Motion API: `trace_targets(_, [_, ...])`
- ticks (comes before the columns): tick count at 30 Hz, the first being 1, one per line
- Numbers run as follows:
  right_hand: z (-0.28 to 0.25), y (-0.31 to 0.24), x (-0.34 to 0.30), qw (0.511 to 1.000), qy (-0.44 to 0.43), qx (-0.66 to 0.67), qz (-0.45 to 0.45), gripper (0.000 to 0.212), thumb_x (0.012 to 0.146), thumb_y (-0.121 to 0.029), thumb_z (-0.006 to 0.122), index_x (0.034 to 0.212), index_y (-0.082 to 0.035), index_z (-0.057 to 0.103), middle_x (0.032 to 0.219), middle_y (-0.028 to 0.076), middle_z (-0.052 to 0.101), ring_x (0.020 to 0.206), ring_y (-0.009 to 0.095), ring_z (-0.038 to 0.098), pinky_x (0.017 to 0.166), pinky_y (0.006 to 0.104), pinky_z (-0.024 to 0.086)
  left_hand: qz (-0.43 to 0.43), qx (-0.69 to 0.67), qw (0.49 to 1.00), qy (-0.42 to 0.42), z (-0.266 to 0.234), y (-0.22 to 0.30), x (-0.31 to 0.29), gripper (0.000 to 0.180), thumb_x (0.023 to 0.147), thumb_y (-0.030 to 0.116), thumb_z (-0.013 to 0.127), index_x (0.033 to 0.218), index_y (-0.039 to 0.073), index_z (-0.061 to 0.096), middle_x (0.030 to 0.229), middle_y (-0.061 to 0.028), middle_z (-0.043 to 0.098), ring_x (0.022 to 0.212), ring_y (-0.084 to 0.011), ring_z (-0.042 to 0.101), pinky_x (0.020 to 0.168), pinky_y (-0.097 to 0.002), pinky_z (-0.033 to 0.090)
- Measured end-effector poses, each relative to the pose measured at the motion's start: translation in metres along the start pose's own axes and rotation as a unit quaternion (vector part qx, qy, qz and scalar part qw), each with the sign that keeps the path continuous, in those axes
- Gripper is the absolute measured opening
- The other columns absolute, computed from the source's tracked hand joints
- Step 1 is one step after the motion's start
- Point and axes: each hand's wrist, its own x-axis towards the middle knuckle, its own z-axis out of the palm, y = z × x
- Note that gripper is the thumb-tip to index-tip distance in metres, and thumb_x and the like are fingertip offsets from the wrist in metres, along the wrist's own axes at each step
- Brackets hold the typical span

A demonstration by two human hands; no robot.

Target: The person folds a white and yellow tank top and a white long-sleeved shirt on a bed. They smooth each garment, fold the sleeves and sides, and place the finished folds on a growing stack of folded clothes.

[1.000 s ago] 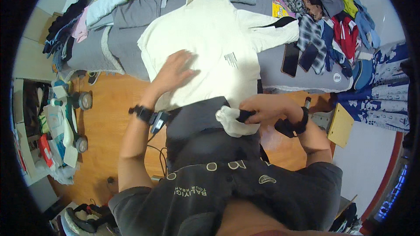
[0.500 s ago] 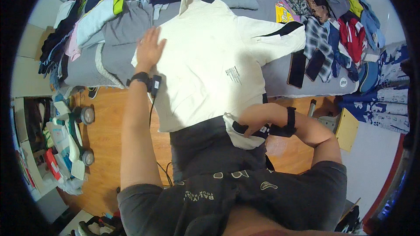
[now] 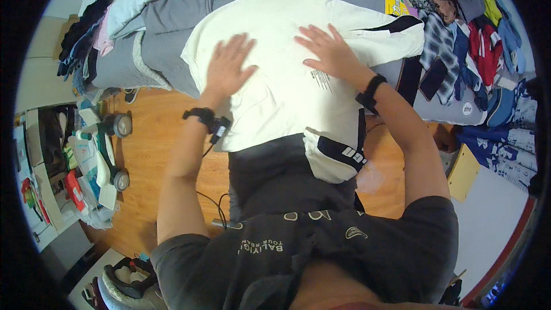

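Observation:
A cream-white long-sleeved top (image 3: 275, 106) with black trim lies spread over the edge of a grey-covered bed (image 3: 169, 70), its lower part hanging toward my lap. My left hand (image 3: 231, 68) rests flat on its left side, fingers spread. On the right half, above the small printed lines, my right hand (image 3: 330, 54) lies with its fingers apart. Neither hand grips anything. A white sleeve end with a black band (image 3: 333, 158) hangs at the lower right, over my dark clothing. The other sleeve portion, with a black stripe, stretches out to the right.
Folded grey clothes (image 3: 178, 11) sit at the back left, and a checked garment (image 3: 441, 51) among piled clothes at the right. Two dark phones (image 3: 433, 79) lie by the top's right sleeve. A white-and-green wheeled thing (image 3: 102, 155) stands on the wooden floor (image 3: 152, 155).
My right hand has let go of the sleeve end near my lap and moved up onto the top. My left hand has shifted inward from the top's left edge.

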Motion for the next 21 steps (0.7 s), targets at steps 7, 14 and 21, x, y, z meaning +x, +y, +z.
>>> trace_targets(7, [-0.015, 0.101, 0.015, 0.979, -0.047, 0.108, 0.168, 0.049, 0.095, -0.035, 0.059, 0.135, -0.008, 0.056, 0.140, 0.016, 0.056, 0.130, 0.033, 0.051, 0.110, 0.0485, 0.037, -0.250, -0.014, 0.965, -0.075, -0.011, -0.088, -0.024, 0.057, 0.095, 0.038, 0.058, 0.147, 0.017, 0.047, 0.153, -0.0160, 0.041, 0.143, -0.0334, 0.036, 0.115, -0.0605, 0.024])
trace_targets(14, [-0.022, 0.142, 0.038, 0.948, -0.103, -0.051, 0.298, 0.048, 0.094, -0.048, 0.054, 0.111, -0.005, 0.068, 0.108, 0.017, 0.070, 0.107, 0.037, 0.064, 0.091, 0.0541, 0.047, -0.097, -0.094, 0.984, 0.118, -0.021, -0.080, 0.120, 0.060, 0.085, 0.031, 0.072, 0.141, 0.019, 0.054, 0.143, -0.0288, 0.047, 0.129, -0.0461, 0.046, 0.108, -0.0504, 0.037])
trace_targets(21, [-0.024, 0.136, 0.010, 0.961, -0.089, -0.018, 0.261, 0.044, 0.097, -0.047, 0.050, 0.104, -0.006, 0.065, 0.091, 0.019, 0.071, 0.089, 0.041, 0.067, 0.076, 0.0510, 0.051, -0.058, -0.212, 0.962, 0.163, 0.014, -0.052, 0.267, 0.057, 0.084, 0.023, 0.074, 0.138, 0.016, 0.059, 0.136, -0.0253, 0.049, 0.125, -0.0432, 0.050, 0.107, -0.0422, 0.041])
